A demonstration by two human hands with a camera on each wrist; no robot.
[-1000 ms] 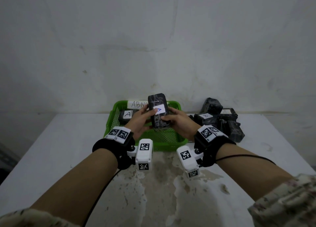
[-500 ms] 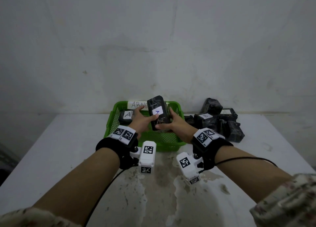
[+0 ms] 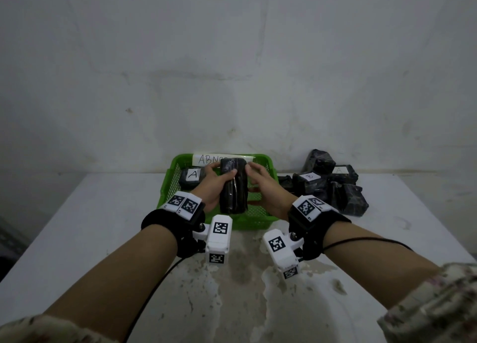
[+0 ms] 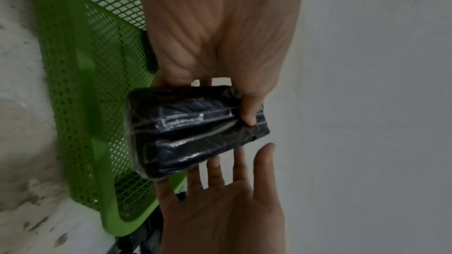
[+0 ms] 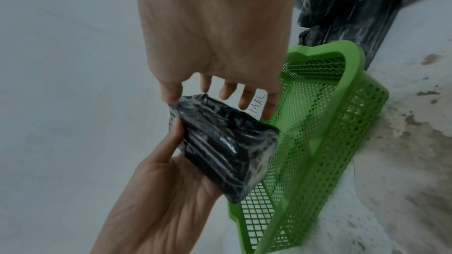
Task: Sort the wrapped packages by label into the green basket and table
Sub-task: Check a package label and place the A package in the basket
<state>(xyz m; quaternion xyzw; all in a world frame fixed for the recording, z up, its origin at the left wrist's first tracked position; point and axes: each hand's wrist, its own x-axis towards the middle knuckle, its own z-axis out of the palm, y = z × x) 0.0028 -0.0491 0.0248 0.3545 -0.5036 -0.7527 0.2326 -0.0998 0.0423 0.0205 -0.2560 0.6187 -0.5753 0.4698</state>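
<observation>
A black wrapped package (image 3: 233, 187) hangs above the green basket (image 3: 269, 165), its label hidden from me. My left hand (image 3: 213, 185) grips it, thumb across the upper face and fingers underneath. In the left wrist view the thumb of that hand (image 4: 220, 41) presses the package (image 4: 195, 130). My right hand (image 3: 263, 186) lies beside the package with fingers straight and spread. In the right wrist view the hand (image 5: 215, 36) only brushes a corner of the package (image 5: 225, 148) with its thumb tip. Another package marked A (image 3: 193, 178) lies in the basket's far left corner.
A paper sign starting "ABN" (image 3: 209, 159) sits on the basket's back rim. A pile of black wrapped packages (image 3: 346, 200) lies to the right of the basket, one marked B (image 3: 309, 176), one A (image 3: 339, 170). The white table (image 3: 90, 226) is stained near me.
The package has tipped over and sunk toward the basket, so its A label no longer faces me. My right hand has let go and spread its fingers; the left hand keeps hold.
</observation>
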